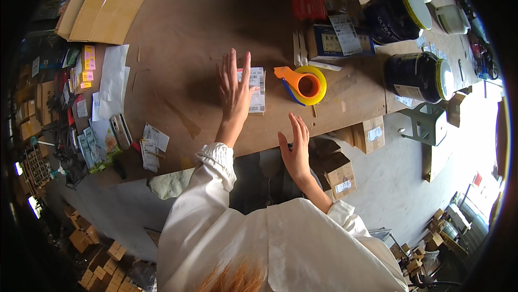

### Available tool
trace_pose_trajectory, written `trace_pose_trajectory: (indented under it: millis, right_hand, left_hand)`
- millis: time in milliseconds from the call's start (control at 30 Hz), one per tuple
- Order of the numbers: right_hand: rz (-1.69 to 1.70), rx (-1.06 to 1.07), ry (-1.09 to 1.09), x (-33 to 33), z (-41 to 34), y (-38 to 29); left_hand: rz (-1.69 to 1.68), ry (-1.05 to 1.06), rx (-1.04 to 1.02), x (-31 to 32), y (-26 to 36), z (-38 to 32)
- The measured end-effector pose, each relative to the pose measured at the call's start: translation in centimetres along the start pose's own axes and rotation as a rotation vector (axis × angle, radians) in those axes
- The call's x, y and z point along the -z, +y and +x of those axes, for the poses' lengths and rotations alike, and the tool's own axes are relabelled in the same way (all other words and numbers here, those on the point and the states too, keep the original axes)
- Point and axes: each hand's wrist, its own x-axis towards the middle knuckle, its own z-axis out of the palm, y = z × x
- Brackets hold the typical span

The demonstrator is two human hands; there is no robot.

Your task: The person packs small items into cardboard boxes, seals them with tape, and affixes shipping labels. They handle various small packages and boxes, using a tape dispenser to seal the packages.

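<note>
My left hand is palm down, fingers spread, over the left part of a small flat parcel with a white shipping label. Whether the palm presses on it cannot be told. To the right of the label lies an orange tape dispenser carrying a yellow-rimmed roll of tape and a blue strip along one side. My right hand is raised near the front edge of the brown table, thumb apart from the fingers and nothing in it.
An open cardboard box stands at the far left. Papers, a phone and label slips lie at left. Dark tubs, a blue box and a red package occupy the right. Below is a stool.
</note>
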Motion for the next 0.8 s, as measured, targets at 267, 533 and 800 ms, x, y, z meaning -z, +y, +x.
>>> trace_pose_trajectory:
  millis: [267, 533, 800]
  right_hand:
    - [-0.033, 0.022, 0.014, -0.7, -0.1, 1.3]
    - [0.070, -0.113, -0.105, -1.0, 0.2, 1.9]
    - [-0.029, -0.135, -0.088, -0.4, 0.7, 5.1]
  left_hand:
    - [-0.130, -0.082, -0.149, -3.3, -0.8, -0.8]
    - [-0.154, -0.052, -0.118, -2.6, -0.4, -0.2]
    - [-0.104, -0.098, 0.506, -0.5, 0.7, -7.8]
